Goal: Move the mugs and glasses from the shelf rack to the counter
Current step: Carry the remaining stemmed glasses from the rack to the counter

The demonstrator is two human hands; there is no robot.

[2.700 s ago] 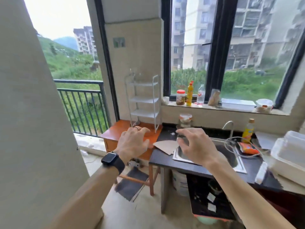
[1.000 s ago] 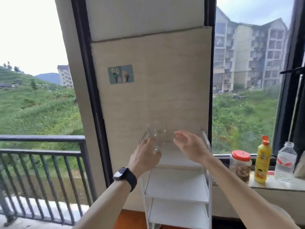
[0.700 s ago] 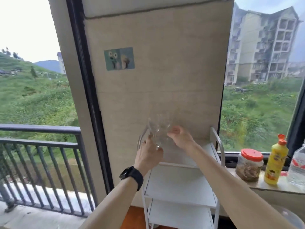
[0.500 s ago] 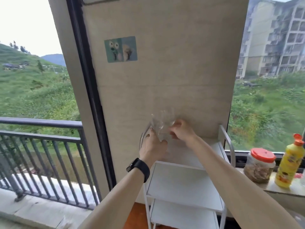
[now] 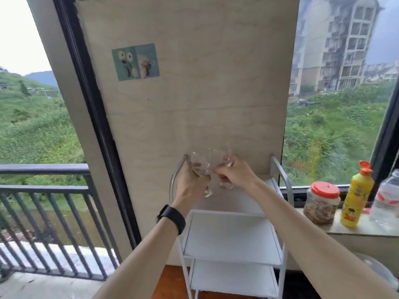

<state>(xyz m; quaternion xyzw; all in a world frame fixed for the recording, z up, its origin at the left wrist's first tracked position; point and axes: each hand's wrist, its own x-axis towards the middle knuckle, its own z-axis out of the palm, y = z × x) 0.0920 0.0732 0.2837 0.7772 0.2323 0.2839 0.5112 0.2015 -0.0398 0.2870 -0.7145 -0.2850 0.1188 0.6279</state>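
Two clear stemmed glasses stand side by side at the back of the top tier of a white shelf rack (image 5: pixel 232 242). My left hand (image 5: pixel 190 182), with a black watch on the wrist, is wrapped around the left glass (image 5: pixel 200 164). My right hand (image 5: pixel 235 173) grips the right glass (image 5: pixel 222 157) from the right. The bowls of the two glasses touch or nearly touch. Whether the feet rest on the shelf or hang just above it, I cannot tell. The lower tiers of the rack hold nothing that shows.
A beige wall panel (image 5: pixel 194 104) rises right behind the rack. On the window sill to the right stand a red-lidded jar (image 5: pixel 321 202), a yellow bottle (image 5: pixel 356 197) and a clear plastic bottle (image 5: pixel 386 201). A balcony railing (image 5: pixel 43 186) lies to the left.
The view has come in from the counter to the rack. Both hands have reached the top tier and closed around the two glasses.
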